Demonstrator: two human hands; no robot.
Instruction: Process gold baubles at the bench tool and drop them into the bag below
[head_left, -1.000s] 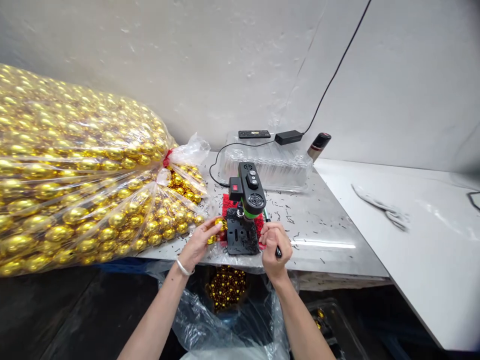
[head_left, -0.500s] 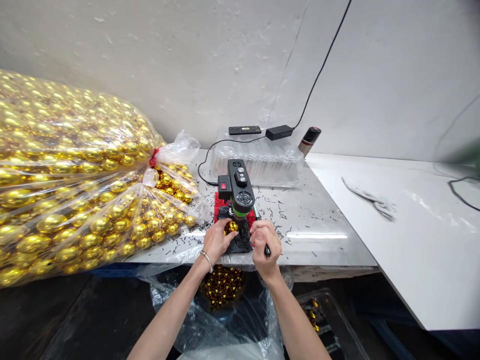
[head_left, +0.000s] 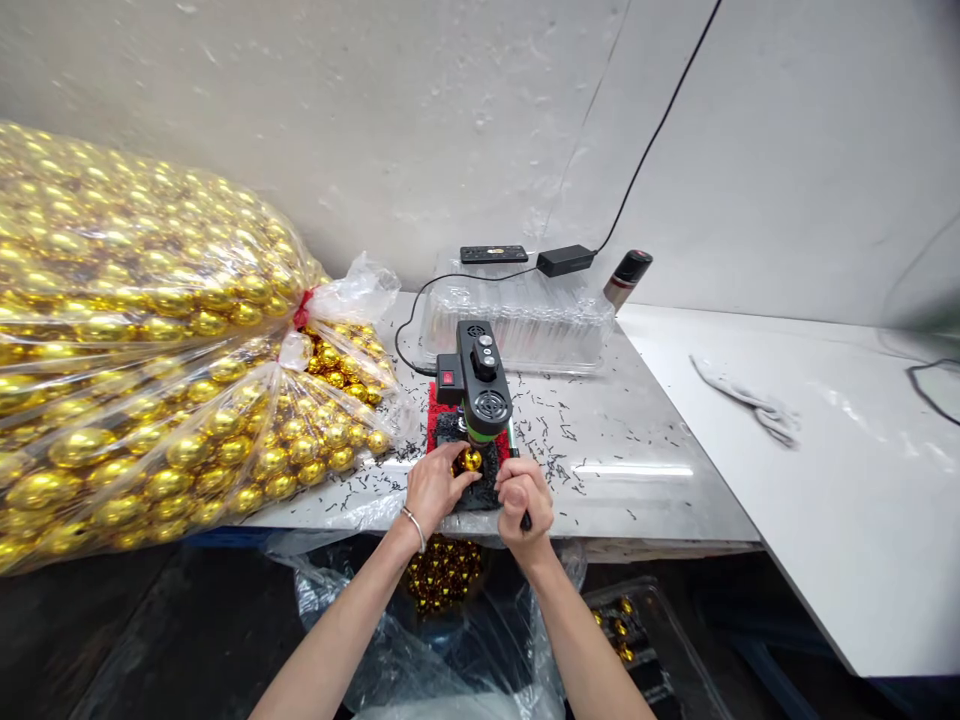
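Under the head of a small black press machine (head_left: 484, 375), a shiny gold ball (head_left: 472, 460) rests over a black base. My left hand (head_left: 437, 487) pinches this ball from the left, thumb and fingers around it. On the machine's right side, my right hand (head_left: 525, 497) is closed around a lever handle (head_left: 526, 521), whose dark end shows below the fist. Red matting (head_left: 433, 420) shows at the sides of the machine's base. Small black shavings lie scattered over the metal worktop (head_left: 637, 490).
A big clear bag of gold balls (head_left: 150, 350) fills the left side. Behind the machine stand a clear plastic tray (head_left: 517, 330), a power adapter (head_left: 566, 260) and a spray can (head_left: 628, 278). Grey gloves (head_left: 750, 400) lie at right. Below the edge, a plastic-lined bin holds gold balls (head_left: 444, 575).
My right fist has shifted slightly left and down with the lever handle. The ball in my left fingers shows more plainly now. The view has tilted a little.
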